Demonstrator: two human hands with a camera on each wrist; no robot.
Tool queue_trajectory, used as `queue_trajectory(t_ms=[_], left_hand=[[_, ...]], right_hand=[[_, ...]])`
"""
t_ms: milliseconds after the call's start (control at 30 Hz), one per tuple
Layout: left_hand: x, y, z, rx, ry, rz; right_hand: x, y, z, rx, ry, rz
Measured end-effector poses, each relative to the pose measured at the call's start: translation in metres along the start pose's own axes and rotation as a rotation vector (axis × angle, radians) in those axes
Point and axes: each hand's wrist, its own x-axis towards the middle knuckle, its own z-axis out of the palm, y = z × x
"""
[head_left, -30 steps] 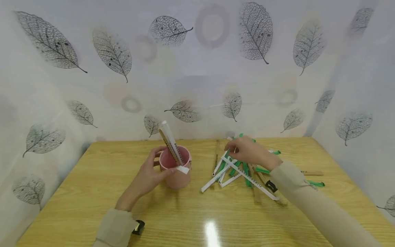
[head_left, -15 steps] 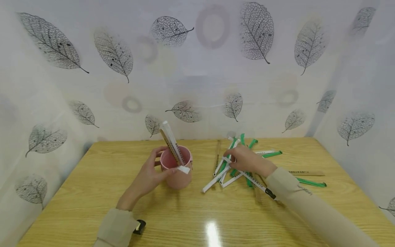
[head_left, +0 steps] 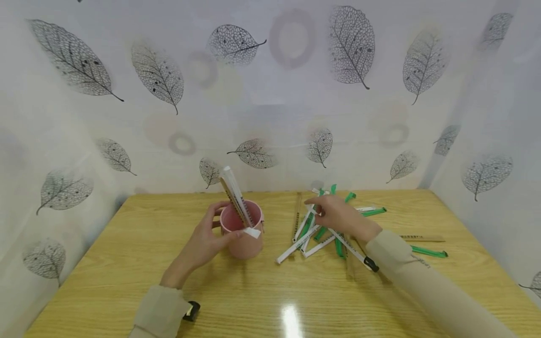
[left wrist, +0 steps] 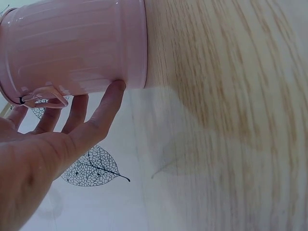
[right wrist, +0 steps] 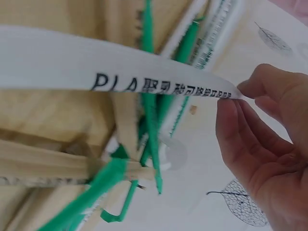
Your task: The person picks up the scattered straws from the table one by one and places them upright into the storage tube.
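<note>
My left hand (head_left: pixel 203 241) grips the side of a small pink metal bucket (head_left: pixel 244 246) standing on the table. In the left wrist view, the fingers (left wrist: pixel 103 113) lie around its wall near a handle loop (left wrist: pixel 45 97). White and brown paper-wrapped straws (head_left: pixel 238 197) lean inside the bucket, rising above the rim. My right hand (head_left: pixel 340 216) pinches the end of a white paper-wrapped straw (right wrist: pixel 62 62), printed with "PLA" lettering, over the pile. Beneath it are green-wrapped straws (right wrist: pixel 151 120), brown-wrapped straws (right wrist: pixel 43 163) and other white ones (head_left: pixel 296 245).
The wooden table (head_left: pixel 127 249) meets a patterned cloth backdrop (head_left: pixel 270 108) with leaf prints. At the pile's right lie a brown-wrapped straw (head_left: pixel 422 238) and a green-wrapped straw (head_left: pixel 428 252).
The right hand has shifted slightly from the back of the pile to the end of a white-wrapped straw and now pinches it. The left hand and bucket stay still.
</note>
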Motion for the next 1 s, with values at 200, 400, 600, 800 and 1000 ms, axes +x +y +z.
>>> queue_trajectory(t_ms=[200,400,600,800,1000], left_hand=[[0.0,0.0,0.001,-0.003,0.001,-0.004],[-0.001,0.0,0.001,0.003,0.0,-0.022],[-0.001,0.0,0.0,0.0,-0.004,-0.016],[-0.001,-0.001,0.0,-0.004,0.0,-0.017],[-0.001,-0.002,0.001,-0.009,-0.004,-0.003]], right_hand=[[0.003,-0.011,-0.018,0.01,0.233,-0.067],[0.011,-0.026,-0.037,0.027,0.54,-0.194],[0.022,-0.043,-0.055,0.12,0.711,-0.268],[0.037,-0.062,-0.067,0.192,0.815,-0.348],[0.052,-0.085,-0.071,0.305,0.883,-0.424]])
